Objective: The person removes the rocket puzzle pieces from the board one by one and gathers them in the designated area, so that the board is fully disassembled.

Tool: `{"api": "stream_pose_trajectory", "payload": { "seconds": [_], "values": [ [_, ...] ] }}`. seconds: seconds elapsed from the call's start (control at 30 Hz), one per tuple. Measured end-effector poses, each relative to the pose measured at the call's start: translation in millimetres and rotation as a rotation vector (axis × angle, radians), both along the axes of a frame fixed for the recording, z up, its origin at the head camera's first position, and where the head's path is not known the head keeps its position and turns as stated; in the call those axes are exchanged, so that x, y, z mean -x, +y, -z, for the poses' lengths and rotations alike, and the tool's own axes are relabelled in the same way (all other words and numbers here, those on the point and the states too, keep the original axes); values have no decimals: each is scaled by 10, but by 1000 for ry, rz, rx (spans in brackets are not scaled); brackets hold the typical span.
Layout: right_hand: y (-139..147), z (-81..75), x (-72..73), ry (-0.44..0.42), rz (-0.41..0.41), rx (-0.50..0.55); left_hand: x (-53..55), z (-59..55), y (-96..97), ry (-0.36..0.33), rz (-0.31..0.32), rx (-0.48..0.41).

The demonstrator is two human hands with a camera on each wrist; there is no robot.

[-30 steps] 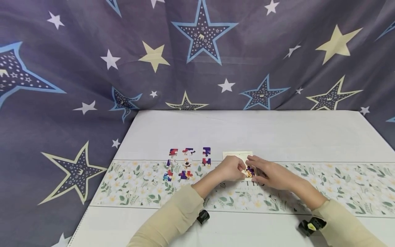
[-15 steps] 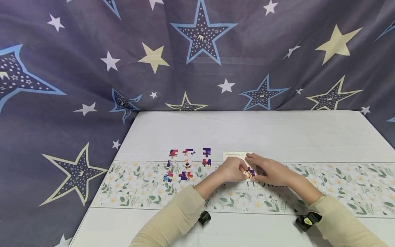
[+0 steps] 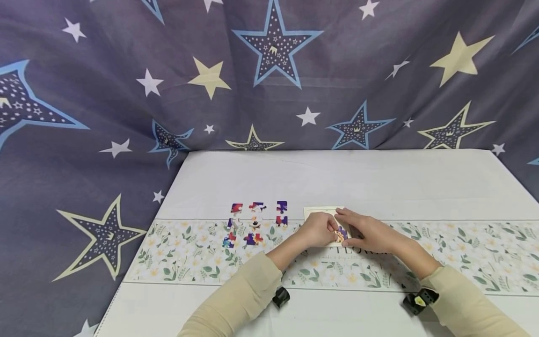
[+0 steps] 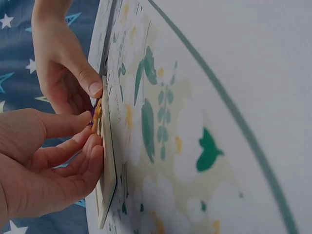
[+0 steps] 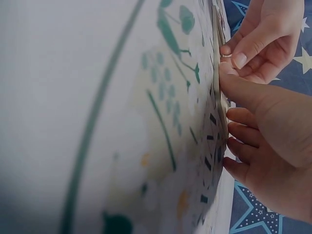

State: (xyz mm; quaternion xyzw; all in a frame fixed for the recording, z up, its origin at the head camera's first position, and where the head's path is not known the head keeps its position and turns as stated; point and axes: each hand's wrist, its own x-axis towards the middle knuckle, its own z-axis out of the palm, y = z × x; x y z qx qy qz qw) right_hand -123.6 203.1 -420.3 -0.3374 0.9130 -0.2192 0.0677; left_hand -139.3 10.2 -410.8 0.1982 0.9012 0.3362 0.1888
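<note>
A shallow pale puzzle tray (image 3: 310,213) lies on the table, its left front part hidden under my left hand. With fingertips and thumb, my left hand (image 3: 318,229) pinches a purple-and-orange jigsaw piece (image 3: 341,234) at the tray's front right corner. In the left wrist view the piece's edge (image 4: 97,115) shows low against the tray, between the fingertips. My right hand (image 3: 372,234) rests along the tray's right side, its fingers extended at the edge. Its thumb (image 5: 241,90) touches the tray's near edge, close to the left fingertips.
Left of the tray, several loose jigsaw pieces lie in spaced rows, including a purple corner piece (image 3: 282,206) and a blue-and-red piece (image 3: 229,240). A floral band (image 3: 463,252) crosses the white table. A starry cloth (image 3: 269,117) hangs behind.
Both hands stay at the tray's front right corner with only slight shifts. The right hand has drawn back a little, and more of the pinched jigsaw piece shows. The loose pieces have not moved.
</note>
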Motion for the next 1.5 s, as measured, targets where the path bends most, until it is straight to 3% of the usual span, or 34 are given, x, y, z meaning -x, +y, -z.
{"api": "stream_pose_trajectory", "payload": {
  "seconds": [0.33,0.57,0.77,1.5],
  "values": [
    [9,13,9,1,6,2,29,85,18,-27,-118,-140],
    [-1,-4,17,-16,-6,14,62,98,-36,-108,-172,-182],
    [-5,-5,17,-14,7,-1,82,64,-109,-131,-192,-190],
    [3,-8,-8,-42,16,-5,70,10,-638,-192,-275,-266]
  ]
}}
